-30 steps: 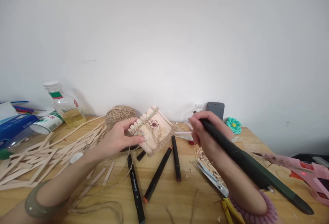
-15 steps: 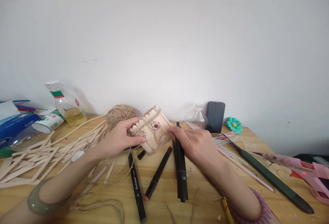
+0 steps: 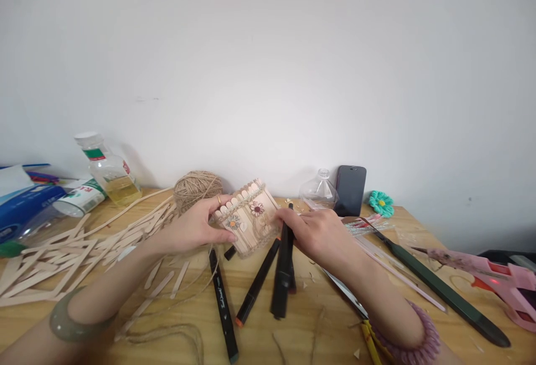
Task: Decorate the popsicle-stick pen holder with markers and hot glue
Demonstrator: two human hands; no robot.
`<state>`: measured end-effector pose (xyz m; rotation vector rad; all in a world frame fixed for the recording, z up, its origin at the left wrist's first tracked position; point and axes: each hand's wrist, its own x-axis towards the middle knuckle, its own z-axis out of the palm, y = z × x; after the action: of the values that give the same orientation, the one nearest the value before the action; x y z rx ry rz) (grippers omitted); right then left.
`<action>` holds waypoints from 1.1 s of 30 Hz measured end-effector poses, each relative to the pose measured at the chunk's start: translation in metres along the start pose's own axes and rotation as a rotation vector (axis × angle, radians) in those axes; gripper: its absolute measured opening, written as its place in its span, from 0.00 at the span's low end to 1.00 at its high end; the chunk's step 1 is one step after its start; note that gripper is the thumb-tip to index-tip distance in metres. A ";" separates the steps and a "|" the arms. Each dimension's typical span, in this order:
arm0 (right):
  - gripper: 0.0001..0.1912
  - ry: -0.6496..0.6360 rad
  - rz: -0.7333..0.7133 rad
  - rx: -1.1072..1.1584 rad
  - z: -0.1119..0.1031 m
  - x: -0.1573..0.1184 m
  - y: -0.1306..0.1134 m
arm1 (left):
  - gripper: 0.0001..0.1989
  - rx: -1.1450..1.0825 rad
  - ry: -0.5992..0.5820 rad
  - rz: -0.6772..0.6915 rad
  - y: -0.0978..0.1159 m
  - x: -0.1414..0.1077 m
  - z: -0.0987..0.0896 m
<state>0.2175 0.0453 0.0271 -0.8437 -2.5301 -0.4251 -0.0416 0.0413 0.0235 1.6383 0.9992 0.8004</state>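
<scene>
Wooden craft [image 3: 249, 225] in left hand [image 3: 195, 224]; yellow liquid [image 3: 123, 189] in bottle [image 3: 103, 168].

Soft light brightens the white wall [image 3: 268, 114] most at its middle, greying toward the upper corners. Diffuse shadows fall right of the glass bottle [image 3: 118, 182] and the twine ball [image 3: 197, 189]. The black marker [image 3: 283, 281] in the right hand [image 3: 317, 231] looks slightly blurred; wide-angle distortion stretches the forearms [image 3: 117, 281] near the lower corners.

The stick piece [image 3: 248, 225] is showing matt wood, the table [image 3: 255, 345] smooth wood; far left, the twine ball [image 3: 197, 189] is looking rough and fibrous.
</scene>
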 end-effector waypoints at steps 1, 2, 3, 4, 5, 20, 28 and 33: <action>0.07 0.027 0.027 0.043 0.002 0.000 0.001 | 0.27 -0.008 -0.005 0.002 0.001 0.001 -0.001; 0.06 0.053 0.050 0.073 0.003 -0.001 0.002 | 0.26 -0.012 -0.007 0.008 0.001 0.002 -0.002; 0.06 0.079 0.078 0.109 0.003 -0.001 0.003 | 0.24 -0.013 -0.007 0.015 0.002 0.002 -0.004; 0.06 0.122 0.129 0.157 0.002 0.000 0.004 | 0.23 -0.012 -0.005 0.022 0.003 0.003 -0.006; 0.05 0.178 0.211 0.234 0.000 0.001 0.005 | 0.22 -0.010 -0.005 0.026 0.003 0.004 -0.007; 0.10 0.471 0.887 1.171 -0.012 0.010 0.010 | 0.21 0.593 0.035 0.162 -0.019 0.016 -0.018; 0.11 0.315 0.820 1.129 -0.012 0.013 0.004 | 0.25 0.694 0.061 0.302 -0.028 0.015 -0.012; 0.13 0.286 0.818 1.226 -0.013 0.010 0.004 | 0.30 0.778 0.128 0.363 -0.026 0.014 -0.014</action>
<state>0.2163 0.0478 0.0441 -1.0151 -1.4772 1.0581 -0.0532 0.0633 0.0025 2.5129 1.2073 0.8077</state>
